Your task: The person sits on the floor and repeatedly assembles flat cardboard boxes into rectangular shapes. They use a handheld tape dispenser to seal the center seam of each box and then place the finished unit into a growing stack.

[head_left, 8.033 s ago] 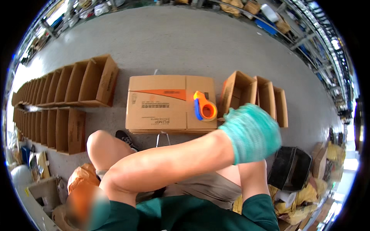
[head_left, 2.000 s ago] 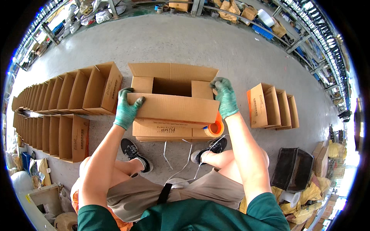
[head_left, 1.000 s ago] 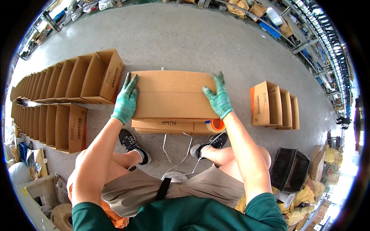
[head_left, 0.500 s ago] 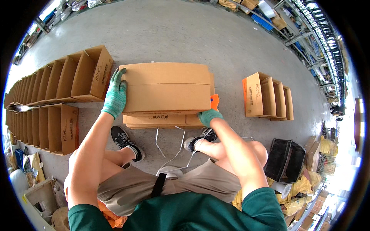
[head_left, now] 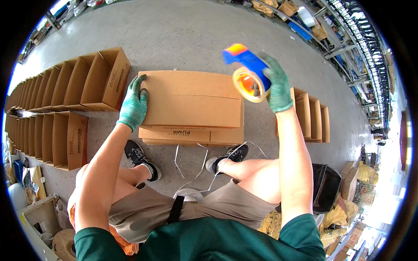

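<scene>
A closed brown cardboard box (head_left: pixel 191 99) lies in front of me, on top of a stack of flattened cardboard (head_left: pixel 174 137). My left hand (head_left: pixel 134 104), in a green knit glove, rests against the box's left end with fingers stretched out and thumb apart. Up at the right, my gloved right hand (head_left: pixel 278 85) is closed around a blue and orange tape dispenser (head_left: pixel 251 63). Its tape roll (head_left: pixel 249 85) faces the box, and the dispenser is in the air above the box's right end, slightly blurred.
Two rows of open cardboard boxes (head_left: pixel 109 80) stand at the left, with several more boxes (head_left: pixel 311 115) at the right. Loose white strapping (head_left: pixel 204 165) lies between my shoes. A black bin (head_left: pixel 326 187) sits at the lower right; shelving (head_left: pixel 344 48) lines the far right.
My right hand has risen from the box's near right corner, up and to the right, and now holds the tape dispenser. My left hand stays at the box's left end.
</scene>
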`<state>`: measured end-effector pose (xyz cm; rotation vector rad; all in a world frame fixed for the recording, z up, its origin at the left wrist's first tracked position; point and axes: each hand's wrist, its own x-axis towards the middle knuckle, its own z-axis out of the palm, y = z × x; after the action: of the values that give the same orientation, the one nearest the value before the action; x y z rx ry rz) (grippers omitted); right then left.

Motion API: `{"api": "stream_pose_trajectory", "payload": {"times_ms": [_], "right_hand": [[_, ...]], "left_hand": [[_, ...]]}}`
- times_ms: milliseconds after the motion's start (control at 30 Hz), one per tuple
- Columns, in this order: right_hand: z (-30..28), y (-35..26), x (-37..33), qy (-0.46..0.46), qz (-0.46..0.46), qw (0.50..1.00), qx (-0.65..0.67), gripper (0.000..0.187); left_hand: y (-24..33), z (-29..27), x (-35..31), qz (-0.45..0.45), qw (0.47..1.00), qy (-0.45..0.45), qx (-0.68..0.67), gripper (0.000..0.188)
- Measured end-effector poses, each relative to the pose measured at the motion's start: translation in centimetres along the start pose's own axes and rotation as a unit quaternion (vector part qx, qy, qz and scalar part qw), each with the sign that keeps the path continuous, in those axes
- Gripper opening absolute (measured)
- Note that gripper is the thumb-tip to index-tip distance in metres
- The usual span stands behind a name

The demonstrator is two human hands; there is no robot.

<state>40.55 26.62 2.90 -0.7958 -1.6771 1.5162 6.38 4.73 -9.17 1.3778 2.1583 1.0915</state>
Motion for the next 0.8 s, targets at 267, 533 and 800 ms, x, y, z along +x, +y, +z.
{"api": "stream_pose_trajectory", "payload": {"times_ms": [267, 533, 800], "right_hand": [[5.1, 1.6, 3.1, -0.226, 0.114, 0.961, -0.11, 0.045], [1.6, 2.9, 2.8, -0.279, 0.104, 0.941, -0.16, 0.049], [1.9, 2.7, 2.4, -0.272, 0.118, 0.948, -0.112, 0.041]], "left_hand": [[0.6, 0.0, 0.5, 0.003, 1.0, 0.0, 0.013, 0.044], [7.0, -1.4, -0.3, 0.155, 0.973, 0.115, 0.13, 0.043], [12.2, 3.2, -1.1, -0.357, 0.726, -0.243, -0.535, 0.07]]}}
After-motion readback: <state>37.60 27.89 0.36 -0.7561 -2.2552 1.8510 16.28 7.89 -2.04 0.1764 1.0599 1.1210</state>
